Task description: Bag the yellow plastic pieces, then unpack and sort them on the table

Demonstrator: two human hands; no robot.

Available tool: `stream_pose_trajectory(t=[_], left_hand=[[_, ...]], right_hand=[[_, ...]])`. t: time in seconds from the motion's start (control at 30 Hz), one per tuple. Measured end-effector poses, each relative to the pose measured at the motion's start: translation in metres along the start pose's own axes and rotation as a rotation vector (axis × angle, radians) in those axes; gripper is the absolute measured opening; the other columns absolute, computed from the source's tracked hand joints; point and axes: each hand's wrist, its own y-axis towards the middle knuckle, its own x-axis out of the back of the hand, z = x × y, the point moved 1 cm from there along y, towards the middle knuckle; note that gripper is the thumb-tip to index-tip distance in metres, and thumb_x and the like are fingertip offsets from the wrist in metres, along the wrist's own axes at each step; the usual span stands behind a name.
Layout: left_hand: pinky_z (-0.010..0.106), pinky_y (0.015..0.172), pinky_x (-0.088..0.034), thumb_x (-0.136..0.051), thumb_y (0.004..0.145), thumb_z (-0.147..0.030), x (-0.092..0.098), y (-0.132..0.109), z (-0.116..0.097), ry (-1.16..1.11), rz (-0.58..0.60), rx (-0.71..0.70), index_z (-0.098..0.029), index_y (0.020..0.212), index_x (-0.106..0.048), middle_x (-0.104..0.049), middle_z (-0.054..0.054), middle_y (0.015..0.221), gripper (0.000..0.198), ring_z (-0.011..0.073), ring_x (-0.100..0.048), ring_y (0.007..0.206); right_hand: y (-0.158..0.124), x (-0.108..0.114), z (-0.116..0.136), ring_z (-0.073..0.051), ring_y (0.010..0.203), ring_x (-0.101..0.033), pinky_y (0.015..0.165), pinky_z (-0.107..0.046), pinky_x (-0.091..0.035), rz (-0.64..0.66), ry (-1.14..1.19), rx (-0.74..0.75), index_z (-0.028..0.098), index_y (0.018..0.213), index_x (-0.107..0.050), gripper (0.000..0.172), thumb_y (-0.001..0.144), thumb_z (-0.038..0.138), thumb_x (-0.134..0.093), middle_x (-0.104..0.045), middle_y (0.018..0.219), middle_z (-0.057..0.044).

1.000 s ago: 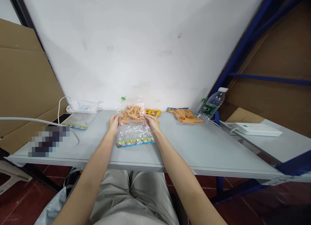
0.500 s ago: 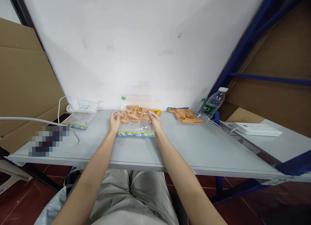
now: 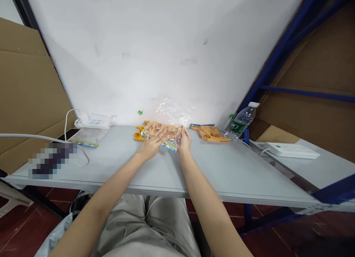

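A clear plastic bag (image 3: 172,116) with a colourful printed strip (image 3: 169,146) lies tilted over a pile of orange, hollow, tapered plastic pieces (image 3: 138,133). More orange pieces show through or under the film; I cannot tell which are inside. My left hand (image 3: 151,145) lies flat on the bag and its strip, fingers stretched out and apart. At the bag's right edge, my right hand (image 3: 184,140) has its fingers closed on the film. Right of it sits a second bag (image 3: 212,133) with similar orange pieces.
A water bottle (image 3: 244,119) leans at the table's back right. On the left are a flat bag (image 3: 90,136), a white power strip (image 3: 95,122) and a cable (image 3: 27,136). Another power strip (image 3: 292,150) lies on the right-hand surface. Cardboard (image 3: 30,90) stands at the left.
The bag has turned askew, its film now raised at the back against the wall. My left hand has gone from gripping the left edge to lying flat on it; my right hand moved slightly right.
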Motion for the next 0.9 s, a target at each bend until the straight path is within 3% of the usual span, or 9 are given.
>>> stream_pose_trajectory(t=[0.1, 0.2, 0.37, 0.5, 0.6, 0.77, 0.9], left_hand=[[0.049, 0.120, -0.009, -0.034, 0.085, -0.003, 0.000, 0.005, 0.014, 0.024, -0.021, 0.001, -0.026, 0.143, -0.045, -0.048, 0.007, 0.147, 0.064, 0.0182, -0.034, 0.143], [0.051, 0.120, -0.013, -0.037, 0.087, -0.007, 0.018, 0.004, 0.039, 0.023, -0.004, 0.069, -0.027, 0.141, -0.049, -0.049, 0.009, 0.146, 0.059, 0.0197, -0.038, 0.141], [0.058, 0.118, -0.005, -0.034, 0.084, -0.005, 0.082, -0.017, 0.102, 0.130, 0.081, 0.315, -0.030, 0.140, -0.050, -0.045, 0.005, 0.149, 0.063, 0.0220, -0.031, 0.144], [0.060, 0.116, 0.000, -0.033, 0.082, -0.006, 0.137, -0.056, 0.147, 0.240, 0.202, 0.493, -0.032, 0.142, -0.046, -0.038, 0.002, 0.154, 0.067, 0.0237, -0.023, 0.147], [0.059, 0.117, -0.003, -0.035, 0.080, -0.007, 0.161, -0.092, 0.170, 0.312, 0.285, 0.605, -0.033, 0.144, -0.044, -0.034, -0.001, 0.156, 0.070, 0.0245, -0.020, 0.148], [0.055, 0.117, -0.007, -0.035, 0.081, -0.012, 0.159, -0.137, 0.196, 0.416, 0.527, 0.718, -0.029, 0.135, -0.055, -0.038, 0.003, 0.154, 0.060, 0.0220, -0.024, 0.146], [0.066, 0.112, -0.012, -0.043, 0.081, -0.027, 0.145, -0.145, 0.205, 0.389, 0.683, 0.878, -0.026, 0.131, -0.059, -0.035, 0.009, 0.155, 0.053, 0.0322, -0.023, 0.146]], right_hand=[[-0.005, -0.005, 0.002, -0.007, 0.041, -0.031, 0.042, -0.022, -0.028, 0.098, 0.038, -0.015, 0.021, 0.107, -0.064, 0.060, 0.061, 0.059, -0.076, -0.037, 0.047, 0.012], [-0.010, -0.011, 0.005, -0.006, 0.040, -0.032, 0.043, -0.022, -0.031, 0.182, 0.026, -0.053, 0.023, 0.107, -0.063, 0.059, 0.062, 0.059, -0.076, -0.045, 0.051, 0.011], [-0.019, -0.017, 0.006, -0.006, 0.039, -0.037, 0.043, -0.023, -0.037, 0.260, -0.054, -0.106, 0.023, 0.095, -0.064, 0.051, 0.060, 0.058, -0.077, -0.052, 0.054, 0.009], [-0.025, -0.021, 0.002, -0.006, 0.037, -0.038, 0.041, -0.024, -0.035, 0.325, -0.082, -0.140, 0.022, 0.089, -0.067, 0.050, 0.055, 0.056, -0.081, -0.053, 0.052, 0.008], [-0.028, -0.023, -0.002, -0.007, 0.036, -0.039, 0.040, -0.024, -0.033, 0.340, -0.121, -0.154, 0.021, 0.086, -0.068, 0.049, 0.054, 0.056, -0.081, -0.053, 0.050, 0.007], [-0.028, -0.023, -0.004, -0.007, 0.038, -0.040, 0.042, -0.024, -0.032, 0.343, -0.142, -0.170, 0.019, 0.084, -0.069, 0.047, 0.055, 0.053, -0.080, -0.054, 0.051, 0.007], [-0.028, -0.023, -0.005, -0.007, 0.038, -0.039, 0.042, -0.025, -0.032, 0.332, -0.152, -0.183, 0.019, 0.080, -0.068, 0.039, 0.059, 0.050, -0.078, -0.053, 0.051, 0.006]])
